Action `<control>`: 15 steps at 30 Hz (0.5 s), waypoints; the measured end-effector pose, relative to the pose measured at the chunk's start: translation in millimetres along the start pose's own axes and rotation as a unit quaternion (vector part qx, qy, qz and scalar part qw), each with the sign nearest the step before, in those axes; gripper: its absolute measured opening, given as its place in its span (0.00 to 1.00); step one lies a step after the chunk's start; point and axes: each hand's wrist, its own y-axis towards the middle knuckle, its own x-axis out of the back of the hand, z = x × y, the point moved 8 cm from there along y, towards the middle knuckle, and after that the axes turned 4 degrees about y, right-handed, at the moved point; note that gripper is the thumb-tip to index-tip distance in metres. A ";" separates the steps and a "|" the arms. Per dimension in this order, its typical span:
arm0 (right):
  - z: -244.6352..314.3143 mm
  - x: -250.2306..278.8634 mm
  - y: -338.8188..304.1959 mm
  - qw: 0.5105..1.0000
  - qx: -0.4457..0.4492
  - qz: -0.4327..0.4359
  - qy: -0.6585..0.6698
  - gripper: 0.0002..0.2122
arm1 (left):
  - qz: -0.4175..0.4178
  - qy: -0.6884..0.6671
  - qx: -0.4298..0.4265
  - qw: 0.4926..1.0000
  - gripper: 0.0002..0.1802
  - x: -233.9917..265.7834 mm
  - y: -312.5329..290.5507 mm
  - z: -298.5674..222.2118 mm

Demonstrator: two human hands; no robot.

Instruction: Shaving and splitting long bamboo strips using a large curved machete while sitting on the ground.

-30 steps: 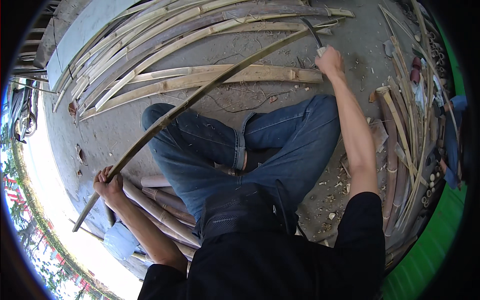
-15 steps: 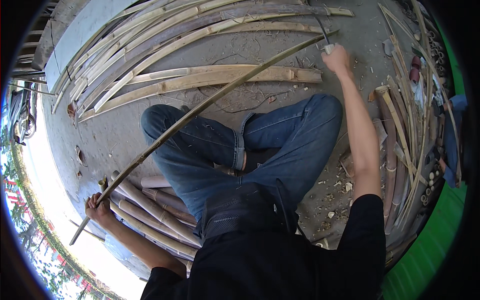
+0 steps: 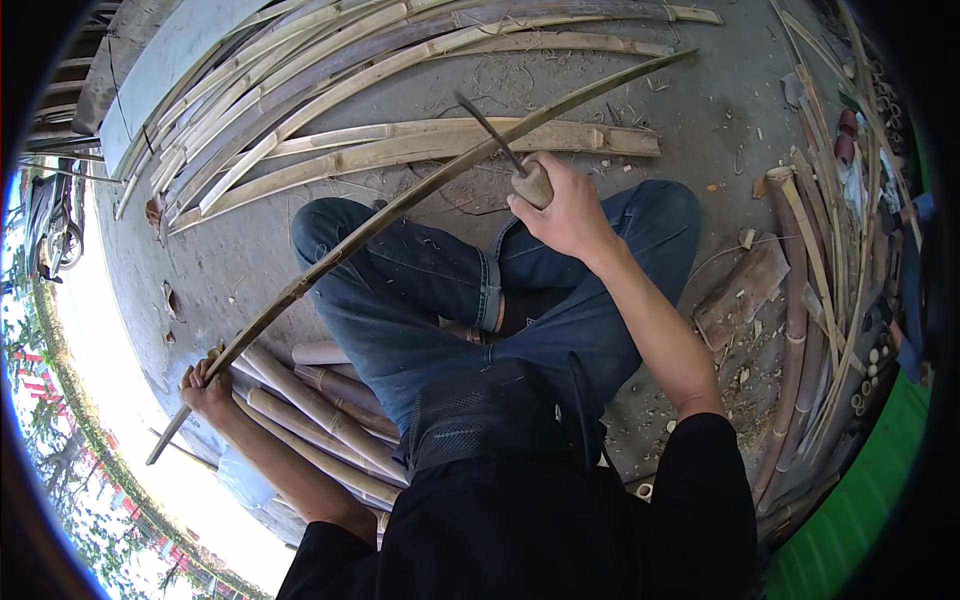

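A long split bamboo strip (image 3: 400,205) slants across my crossed legs from lower left to upper right. My left hand (image 3: 208,388) is wrapped round it near its lower end. In my right hand (image 3: 570,212) is a knife (image 3: 490,133), gripped by its pale, thick handle. Its dark, narrow blade points up and left and crosses the strip in this view; whether the edge touches the bamboo I cannot tell. The strip's far end reaches past my right hand, over the floor.
Long split bamboo lengths (image 3: 330,160) lie on the concrete ahead. Bamboo poles (image 3: 310,410) are piled by my left hip. More poles (image 3: 795,330), thin strips and a flat wooden piece (image 3: 742,293) lie at right among shavings. A green sheet (image 3: 860,500) edges the far right.
My right hand with the knife has come from the strip's far end back toward me and left, to about its middle. My left hand keeps its hold, raised slightly.
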 end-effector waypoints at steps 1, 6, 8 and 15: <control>-12.5 6.1 -0.7 0.999 -0.024 -0.015 0.027 0.25 | 0.008 0.001 -0.003 1.000 0.23 2.1 1.8 0.0; -87.0 26.5 -10.2 0.949 -0.223 -0.073 0.212 0.21 | -0.037 -0.007 -0.015 0.999 0.24 5.0 -6.0 15.1; -84.2 30.6 -8.9 0.916 -0.227 -0.104 0.314 0.19 | -0.023 -0.018 0.000 1.000 0.24 4.8 -4.6 15.5; -96.2 24.9 9.8 0.937 -0.283 -0.069 0.195 0.23 | -0.008 -0.026 0.021 0.999 0.24 -2.6 -13.0 24.9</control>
